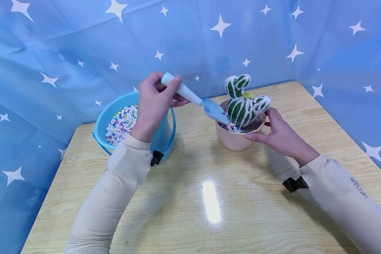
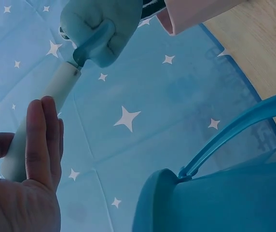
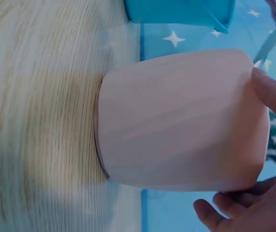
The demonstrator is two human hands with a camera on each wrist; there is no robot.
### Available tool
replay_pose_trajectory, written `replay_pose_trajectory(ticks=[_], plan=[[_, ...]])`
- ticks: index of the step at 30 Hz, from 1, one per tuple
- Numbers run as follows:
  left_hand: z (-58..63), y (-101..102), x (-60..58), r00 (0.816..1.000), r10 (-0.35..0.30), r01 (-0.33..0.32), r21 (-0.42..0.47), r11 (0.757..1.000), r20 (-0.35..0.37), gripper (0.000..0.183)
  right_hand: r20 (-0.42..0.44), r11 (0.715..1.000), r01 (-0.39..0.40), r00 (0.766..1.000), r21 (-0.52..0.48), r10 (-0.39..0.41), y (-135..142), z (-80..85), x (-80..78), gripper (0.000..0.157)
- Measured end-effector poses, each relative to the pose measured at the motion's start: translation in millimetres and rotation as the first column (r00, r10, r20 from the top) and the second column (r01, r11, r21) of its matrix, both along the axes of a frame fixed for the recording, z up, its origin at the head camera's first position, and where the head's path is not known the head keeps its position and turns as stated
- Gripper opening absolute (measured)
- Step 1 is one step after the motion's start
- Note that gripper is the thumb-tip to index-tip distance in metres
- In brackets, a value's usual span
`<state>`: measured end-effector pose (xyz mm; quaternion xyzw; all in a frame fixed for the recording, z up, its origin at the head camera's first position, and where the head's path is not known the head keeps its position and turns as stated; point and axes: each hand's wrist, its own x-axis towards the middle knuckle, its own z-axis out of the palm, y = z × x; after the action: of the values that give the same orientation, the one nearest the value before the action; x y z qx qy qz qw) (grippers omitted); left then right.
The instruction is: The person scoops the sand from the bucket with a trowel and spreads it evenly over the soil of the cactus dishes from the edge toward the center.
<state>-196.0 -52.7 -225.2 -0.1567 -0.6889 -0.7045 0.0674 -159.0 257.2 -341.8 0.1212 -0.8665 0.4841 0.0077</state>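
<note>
My left hand [image 1: 153,102] holds a small light-blue hand shovel [image 1: 185,92] by its pale handle. The blade tilts down over the near left rim of a pale pink flower pot [image 1: 231,141], its tip by the pebbles inside. In the left wrist view, the handle [image 2: 63,87] lies between thumb and fingers. In the pot a green cactus with white fuzzy ribs [image 1: 241,109] leans right, with small coloured pebbles [image 1: 233,128] at its left and brown filling at its right. My right hand [image 1: 280,135] grips the pot's right side, thumb on the front rim; the right wrist view shows the pot's wall [image 3: 181,121].
A blue bucket [image 1: 165,139] with its handle hanging down stands left on the wooden table [image 1: 184,204], holding many coloured pebbles [image 1: 122,123]. Behind and beside the table hangs a blue cloth with white stars [image 1: 184,38].
</note>
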Motion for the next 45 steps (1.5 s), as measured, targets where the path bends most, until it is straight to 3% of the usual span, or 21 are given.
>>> replay_pose_trajectory(ticks=[7,14,19,23,26,30,34,38,45], plan=[[0.0,3,-1.0,0.996,-0.025,0.021,-0.048,0.999,-0.085,0.024,0.011,1.0,0.006,1.0,0.02,-0.006,0,0.1,0.2,0.096],[1.5,5,-1.1,0.996,-0.024,0.019,-0.054,0.998,-0.084,0.027,0.03,1.0,0.001,1.0,0.012,-0.001,1,-1.3,-1.5,0.094],[2.2,-7,-0.4,0.996,0.006,-0.009,-0.034,0.999,-0.09,0.028,0.044,1.0,-0.017,0.999,-0.006,0.017,3,-1.9,-3.2,0.095],[6.2,-26,2.8,0.994,0.046,-0.045,0.017,0.999,-0.096,0.026,0.051,1.0,-0.019,0.999,-0.009,0.02,4,-2.3,-4.2,0.094],[13.0,-47,7.4,0.991,0.089,-0.077,0.118,0.99,-0.101,0.024,0.043,0.999,-0.027,0.999,-0.018,0.028,4,-2.6,-4.8,0.095],[23.0,-81,14.7,0.98,0.158,-0.119,0.278,0.953,-0.121,0.026,0.029,0.999,-0.038,0.999,-0.037,0.039,6,-2.4,-5.7,0.092],[26.9,-116,21.7,0.962,0.237,-0.173,0.365,0.915,-0.136,0.036,0.042,0.999,-0.038,0.998,-0.031,0.04,7,-1.3,-6.2,0.087],[27.1,-140,24.9,0.947,0.297,-0.23,0.387,0.893,-0.122,0.04,0.053,0.999,-0.041,0.998,-0.019,0.042,7,-1.7,-6.0,0.086],[22.9,-166,25.7,0.92,0.38,-0.327,0.347,0.879,-0.096,0.033,0.039,0.998,-0.055,0.998,-0.026,0.056,8,-0.4,-8.7,0.087]])
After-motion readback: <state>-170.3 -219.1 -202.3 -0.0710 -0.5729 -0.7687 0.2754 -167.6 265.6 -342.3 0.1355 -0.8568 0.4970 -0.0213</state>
